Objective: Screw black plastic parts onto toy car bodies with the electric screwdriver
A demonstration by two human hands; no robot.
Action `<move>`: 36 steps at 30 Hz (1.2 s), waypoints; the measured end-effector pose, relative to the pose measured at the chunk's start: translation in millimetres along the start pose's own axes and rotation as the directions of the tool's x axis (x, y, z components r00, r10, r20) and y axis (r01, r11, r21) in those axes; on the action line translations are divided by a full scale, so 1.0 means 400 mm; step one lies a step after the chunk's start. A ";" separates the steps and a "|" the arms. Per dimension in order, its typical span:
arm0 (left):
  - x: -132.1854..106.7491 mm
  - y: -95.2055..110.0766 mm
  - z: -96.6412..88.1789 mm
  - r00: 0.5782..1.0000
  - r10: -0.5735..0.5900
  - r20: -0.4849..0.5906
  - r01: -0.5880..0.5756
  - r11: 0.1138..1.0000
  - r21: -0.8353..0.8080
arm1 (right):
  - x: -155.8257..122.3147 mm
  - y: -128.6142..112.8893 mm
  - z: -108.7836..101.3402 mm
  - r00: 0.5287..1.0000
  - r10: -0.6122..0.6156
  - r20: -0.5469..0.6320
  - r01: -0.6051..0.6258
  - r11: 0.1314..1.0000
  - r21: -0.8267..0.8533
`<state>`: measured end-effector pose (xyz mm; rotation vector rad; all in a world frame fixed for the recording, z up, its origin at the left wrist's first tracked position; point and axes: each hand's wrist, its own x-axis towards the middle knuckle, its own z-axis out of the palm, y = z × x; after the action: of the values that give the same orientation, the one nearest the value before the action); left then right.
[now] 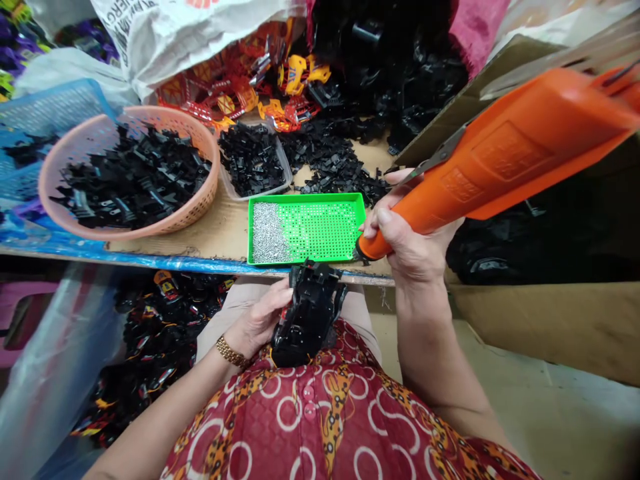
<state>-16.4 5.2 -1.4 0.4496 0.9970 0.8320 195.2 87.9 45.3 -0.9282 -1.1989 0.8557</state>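
Nearest is the person's maroon patterned shirt (295, 427), with pale trousers (220, 307) beyond its hem. A gold-coloured band (231, 351) circles the left wrist. The left hand (263, 317) has its grip clamped on the left side of a black toy vehicle (307, 310), which is in front of the shirt, just short of the surface (230, 230), with its dark underside facing up. To the left, below the surface edge, lies a heap of black toys (150, 327) with orange, red and yellow parts.

The right hand (413, 243) is raised on the other side, its grip wrapped around the narrow front part of an orange tool (505, 153). The tool slants down to the left, and its dark tip is at the near right corner of a green tray (325, 227); whether they touch, I cannot tell. Small silvery pieces (267, 233) crowd the tray's left end, over the perforated bottom.

Left of the tray stands a peach basket (200, 210) full of black plastic parts. Behind the tray are a clear container (243, 192) of smaller black parts and a loose spread of black pieces (330, 160). Farther back, red and orange frames (220, 93) lie beneath a white sack (200, 33).
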 end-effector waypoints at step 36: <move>-0.019 0.078 -0.072 0.907 0.403 0.124 -0.412 0.784 0.464 | -0.199 0.057 0.138 0.833 0.345 0.433 -0.363 0.931 -0.042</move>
<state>-56.4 17.6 9.6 1.1363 1.1085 0.9585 126.6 31.0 0.8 -0.9708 -1.4012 1.4422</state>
